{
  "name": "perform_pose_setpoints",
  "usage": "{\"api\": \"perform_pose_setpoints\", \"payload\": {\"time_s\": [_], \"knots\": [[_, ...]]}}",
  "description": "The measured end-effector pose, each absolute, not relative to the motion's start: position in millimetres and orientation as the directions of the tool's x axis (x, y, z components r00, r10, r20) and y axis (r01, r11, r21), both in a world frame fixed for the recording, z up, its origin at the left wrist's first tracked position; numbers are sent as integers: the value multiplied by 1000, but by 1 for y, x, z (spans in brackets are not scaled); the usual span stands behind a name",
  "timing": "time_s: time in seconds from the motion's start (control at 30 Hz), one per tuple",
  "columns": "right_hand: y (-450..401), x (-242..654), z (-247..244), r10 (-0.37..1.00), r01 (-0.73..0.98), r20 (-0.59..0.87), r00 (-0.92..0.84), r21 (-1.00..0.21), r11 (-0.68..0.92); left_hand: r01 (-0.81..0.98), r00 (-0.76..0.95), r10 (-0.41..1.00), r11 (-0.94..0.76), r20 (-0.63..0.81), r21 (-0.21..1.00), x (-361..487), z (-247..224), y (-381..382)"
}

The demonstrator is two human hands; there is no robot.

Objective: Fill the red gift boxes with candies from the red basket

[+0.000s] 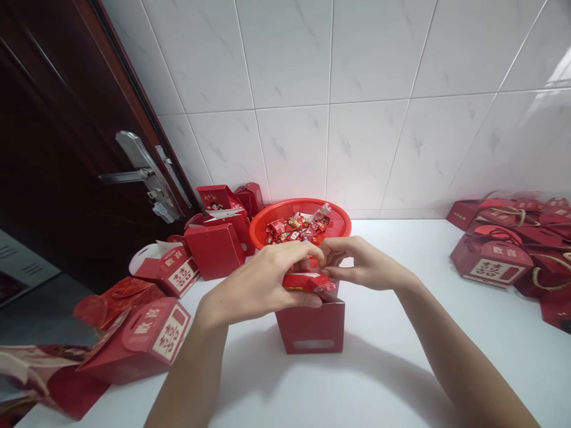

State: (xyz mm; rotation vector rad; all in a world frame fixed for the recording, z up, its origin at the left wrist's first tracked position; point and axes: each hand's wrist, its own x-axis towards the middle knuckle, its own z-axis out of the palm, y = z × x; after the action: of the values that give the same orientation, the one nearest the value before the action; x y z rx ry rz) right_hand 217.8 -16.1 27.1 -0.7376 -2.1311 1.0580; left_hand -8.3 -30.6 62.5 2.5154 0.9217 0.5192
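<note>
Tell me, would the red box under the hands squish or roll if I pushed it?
The red box would probably bend if squeezed, since its walls look like thin card. It probably wouldn't roll, because its sides are flat; it might slide on the smooth white tabletop.

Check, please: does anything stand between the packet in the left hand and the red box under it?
The left hand has its thumb between the red packet and the red box; nothing else visible intervenes. The opening is mostly hidden.

Forearms [459, 351] angled inward, the left hand [267, 270] and right hand [366, 261] close together, fingers [341, 244] bent
</note>
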Motion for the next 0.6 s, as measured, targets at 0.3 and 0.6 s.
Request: {"api": "perform_pose_setpoints", "payload": {"time_s": [0.3,0.6], "knots": [[-17,217,28,717,203,302,-629,-826,526,499,634,680,-724,369,476,-11,63,-31],[-13,218,25,701,171,311,-642,-833,525,412,707,608,-770,362,488,2,54,-29]]}}
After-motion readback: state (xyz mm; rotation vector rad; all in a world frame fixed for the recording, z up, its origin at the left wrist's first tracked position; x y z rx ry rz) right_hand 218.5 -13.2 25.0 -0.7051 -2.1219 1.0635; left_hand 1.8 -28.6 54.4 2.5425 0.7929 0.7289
